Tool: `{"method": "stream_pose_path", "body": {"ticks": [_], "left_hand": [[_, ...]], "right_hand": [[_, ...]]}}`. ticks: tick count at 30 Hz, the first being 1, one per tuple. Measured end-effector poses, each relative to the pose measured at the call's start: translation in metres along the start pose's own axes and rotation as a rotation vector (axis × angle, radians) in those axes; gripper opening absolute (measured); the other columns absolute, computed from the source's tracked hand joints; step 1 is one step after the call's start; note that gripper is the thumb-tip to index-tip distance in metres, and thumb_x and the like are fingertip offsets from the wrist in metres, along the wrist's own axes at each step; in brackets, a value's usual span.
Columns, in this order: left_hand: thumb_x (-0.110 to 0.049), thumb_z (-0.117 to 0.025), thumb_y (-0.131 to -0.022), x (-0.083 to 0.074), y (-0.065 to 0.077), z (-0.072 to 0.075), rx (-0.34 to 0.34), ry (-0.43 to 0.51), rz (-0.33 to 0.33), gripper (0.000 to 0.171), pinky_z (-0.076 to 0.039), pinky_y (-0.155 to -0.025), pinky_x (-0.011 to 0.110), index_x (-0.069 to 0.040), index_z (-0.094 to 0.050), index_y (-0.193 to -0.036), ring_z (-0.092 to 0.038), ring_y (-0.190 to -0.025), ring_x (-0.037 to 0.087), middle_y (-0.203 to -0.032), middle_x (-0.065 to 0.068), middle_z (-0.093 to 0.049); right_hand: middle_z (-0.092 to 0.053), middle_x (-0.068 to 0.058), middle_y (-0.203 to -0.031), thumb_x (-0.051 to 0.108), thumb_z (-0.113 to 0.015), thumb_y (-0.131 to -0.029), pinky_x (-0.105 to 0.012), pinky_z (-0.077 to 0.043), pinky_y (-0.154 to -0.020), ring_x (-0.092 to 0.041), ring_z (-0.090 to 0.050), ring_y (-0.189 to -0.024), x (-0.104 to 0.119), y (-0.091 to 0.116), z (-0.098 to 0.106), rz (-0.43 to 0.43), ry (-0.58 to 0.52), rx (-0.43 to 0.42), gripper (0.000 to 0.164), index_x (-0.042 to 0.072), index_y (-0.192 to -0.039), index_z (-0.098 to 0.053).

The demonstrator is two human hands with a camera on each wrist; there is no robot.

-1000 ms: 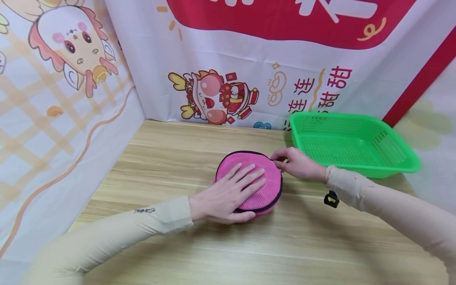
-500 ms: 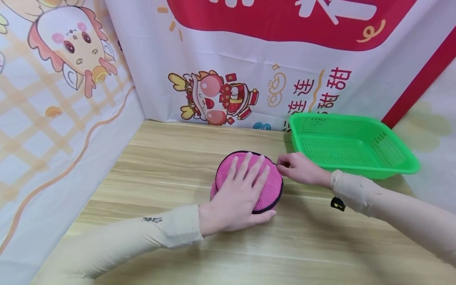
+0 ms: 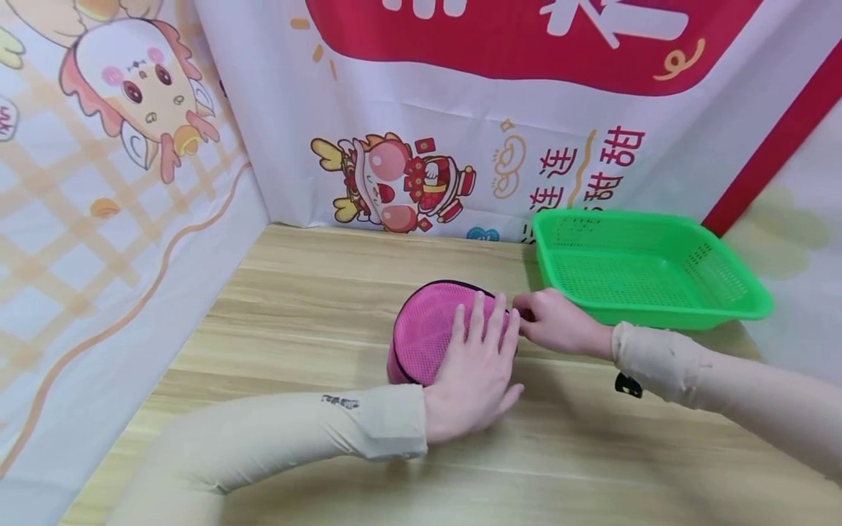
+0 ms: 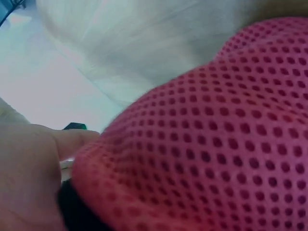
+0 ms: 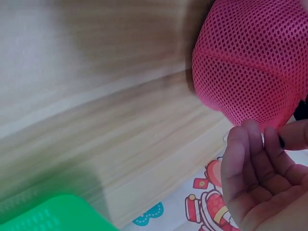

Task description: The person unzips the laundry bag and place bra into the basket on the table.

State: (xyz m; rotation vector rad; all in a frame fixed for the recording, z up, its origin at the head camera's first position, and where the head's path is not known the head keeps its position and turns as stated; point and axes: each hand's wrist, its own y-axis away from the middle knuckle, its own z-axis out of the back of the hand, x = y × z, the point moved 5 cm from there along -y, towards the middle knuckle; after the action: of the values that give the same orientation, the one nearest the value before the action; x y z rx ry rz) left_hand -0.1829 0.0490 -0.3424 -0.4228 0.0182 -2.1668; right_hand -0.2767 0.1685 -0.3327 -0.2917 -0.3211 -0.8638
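Note:
A round pink mesh laundry bag [image 3: 424, 329] with a black zip edge sits on the wooden table in the head view. Across the right part of its top my left hand [image 3: 476, 372] presses, fingers straight and slightly spread. At the bag's right edge my right hand [image 3: 562, 321] has its fingers curled. The right wrist view shows thumb and forefinger pinching a small dark zipper pull [image 5: 282, 142], mostly hidden by the fingers, right at the mesh side. Pink mesh fills much of the left wrist view, with a black band below.
A green plastic basket [image 3: 658, 318] with perforated sides stands at the back right, close beyond my right hand. The wooden table [image 3: 296, 292] meets a printed cloth backdrop [image 3: 283, 146] behind and on the left.
My left hand has slid rightward over the bag's top, uncovering its left part. My right hand has shifted slightly right and down along the edge, its fingers curled tighter.

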Motion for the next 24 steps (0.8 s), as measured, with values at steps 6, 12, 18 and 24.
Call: {"method": "stream_pose_path", "body": {"ticks": [6, 12, 18, 24], "left_hand": [[-0.056, -0.044, -0.096, 0.004, 0.002, -0.009, 0.036, 0.010, -0.008, 0.081, -0.021, -0.112, 0.061, -0.004, -0.025, -0.155, -0.019, -0.141, 0.047, -0.157, 0.020, -0.023], [-0.049, -0.044, -0.098, 0.011, 0.005, -0.012, 0.013, 0.034, -0.055, 0.074, -0.020, -0.113, 0.059, -0.004, -0.028, -0.154, -0.021, -0.141, 0.044, -0.158, 0.018, -0.024], [-0.049, -0.044, -0.098, 0.019, 0.011, -0.015, 0.012, 0.027, -0.123, 0.073, -0.021, -0.113, 0.058, -0.005, -0.028, -0.154, -0.020, -0.142, 0.043, -0.157, 0.018, -0.024], [-0.048, -0.046, -0.098, 0.024, 0.014, -0.016, -0.020, 0.036, -0.203, 0.072, -0.021, -0.113, 0.057, -0.005, -0.030, -0.154, -0.022, -0.142, 0.042, -0.156, 0.018, -0.027]], "right_hand": [[-0.052, 0.012, -0.061, 0.010, -0.063, -0.091, -0.027, -0.045, -0.052, -0.006, -0.049, -0.056, 0.004, 0.006, -0.002, 0.050, -0.021, 0.006, 0.018, 0.016, -0.074, -0.065], [-0.056, 0.013, -0.066, 0.007, -0.065, -0.091, -0.026, -0.048, -0.054, -0.005, -0.052, -0.060, 0.003, 0.008, -0.001, 0.143, -0.020, 0.002, 0.017, 0.017, -0.077, -0.065], [-0.066, 0.010, -0.086, 0.004, -0.071, -0.090, -0.029, -0.056, -0.065, -0.004, -0.062, -0.075, -0.002, 0.008, 0.000, 0.298, -0.030, -0.001, 0.010, 0.014, -0.091, -0.073], [-0.069, 0.009, -0.088, 0.009, -0.072, -0.091, -0.026, -0.055, -0.062, -0.005, -0.063, -0.075, -0.011, 0.008, 0.001, 0.303, -0.083, 0.018, 0.007, 0.015, -0.092, -0.076]]}}
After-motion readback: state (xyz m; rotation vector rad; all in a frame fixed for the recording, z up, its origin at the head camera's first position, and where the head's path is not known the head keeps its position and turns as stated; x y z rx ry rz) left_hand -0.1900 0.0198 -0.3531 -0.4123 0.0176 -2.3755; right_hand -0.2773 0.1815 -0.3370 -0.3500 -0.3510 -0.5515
